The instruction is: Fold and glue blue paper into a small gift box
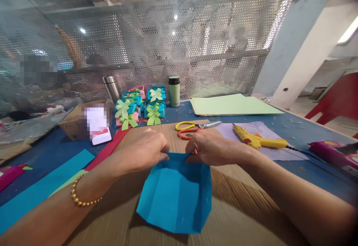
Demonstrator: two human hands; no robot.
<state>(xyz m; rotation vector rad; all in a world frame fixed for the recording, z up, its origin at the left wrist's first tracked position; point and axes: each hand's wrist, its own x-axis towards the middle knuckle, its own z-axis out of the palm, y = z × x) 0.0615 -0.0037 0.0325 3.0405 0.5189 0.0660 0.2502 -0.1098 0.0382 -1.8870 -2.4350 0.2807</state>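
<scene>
A blue sheet of creased paper [173,197], its sides partly folded up, is held above the brown cardboard [117,208]. My left hand [152,147] pinches its far edge near the left corner, thumb on the near side. Close to the far right corner, my right hand [203,147] grips the same edge with its fingers curled. Part of the far edge is hidden by the fingers. Just beyond my right hand lie scissors [192,127] with yellow and red handles. A yellow glue gun [257,137] rests on purple paper [268,156] to the right.
Several blue and pink folded paper pieces with green bows [153,109] are stacked at the back, beside a green bottle [173,93]. Pale green sheets [235,105] lie back right. Blue strips [47,178], a cardboard box [72,121] and a phone [100,137] are on the left.
</scene>
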